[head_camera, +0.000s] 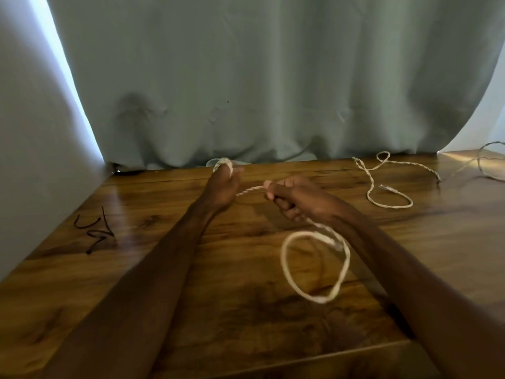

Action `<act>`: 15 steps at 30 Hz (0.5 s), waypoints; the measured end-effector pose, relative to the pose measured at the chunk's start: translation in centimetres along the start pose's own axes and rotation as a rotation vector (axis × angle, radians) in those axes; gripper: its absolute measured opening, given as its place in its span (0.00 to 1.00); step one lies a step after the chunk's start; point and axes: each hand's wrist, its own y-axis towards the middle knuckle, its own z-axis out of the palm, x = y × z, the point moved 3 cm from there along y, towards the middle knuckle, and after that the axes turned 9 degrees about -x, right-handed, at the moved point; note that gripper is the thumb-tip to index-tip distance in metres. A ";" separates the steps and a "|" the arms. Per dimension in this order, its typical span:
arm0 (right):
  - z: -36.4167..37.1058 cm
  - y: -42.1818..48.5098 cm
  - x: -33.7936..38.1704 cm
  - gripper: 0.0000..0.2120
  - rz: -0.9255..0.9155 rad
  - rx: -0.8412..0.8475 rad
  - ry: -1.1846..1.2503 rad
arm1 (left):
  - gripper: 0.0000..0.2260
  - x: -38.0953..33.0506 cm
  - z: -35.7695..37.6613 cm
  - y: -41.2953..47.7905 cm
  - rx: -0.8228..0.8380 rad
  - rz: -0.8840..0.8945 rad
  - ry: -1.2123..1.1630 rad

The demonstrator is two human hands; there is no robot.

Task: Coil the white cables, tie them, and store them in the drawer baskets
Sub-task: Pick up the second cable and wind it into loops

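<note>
A pale grey-green curtain (246,77) hangs behind a wood-grain tabletop (82,283). Two bare forearms reach over the tabletop towards the curtain, and the hands are held near each other at its far middle, a short gap between them.

The left hand (222,184) has a white cable (319,299) wrapped over its curled fingertips. From there a short twisted stretch runs almost straight from left to right, rising slightly, into the right hand (295,198), which is closed in a fist around it. Below the right hand the cable drops into one oval loop, with its long axis running from the hand back towards the person. Whether the loop touches the wood cannot be told.

A second white cable (390,206) lies uncoiled on the far right of the tabletop, winding from the curtain's hem to an open curl. A thinner cable (481,162) lies at the right edge. A few black ties (95,233) lie at the left.
</note>
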 end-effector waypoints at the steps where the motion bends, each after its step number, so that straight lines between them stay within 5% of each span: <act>1: -0.4 0.1 0.3 0.16 -0.029 -0.023 0.006 | 0.12 0.6 -0.5 -0.3 0.067 -0.017 0.020; 8: -3.4 1.3 0.7 0.15 -0.122 -0.250 0.194 | 0.12 -2.6 1.7 -2.4 0.289 -0.047 -0.116; 13: -5.3 0.9 0.4 0.15 -0.374 -0.486 0.004 | 0.41 -6.8 3.5 -4.9 0.747 -0.181 -0.212; 15: -6.1 1.1 0.1 0.15 -0.434 -0.623 -0.090 | 0.43 -8.4 3.9 -5.3 0.904 -0.192 -0.328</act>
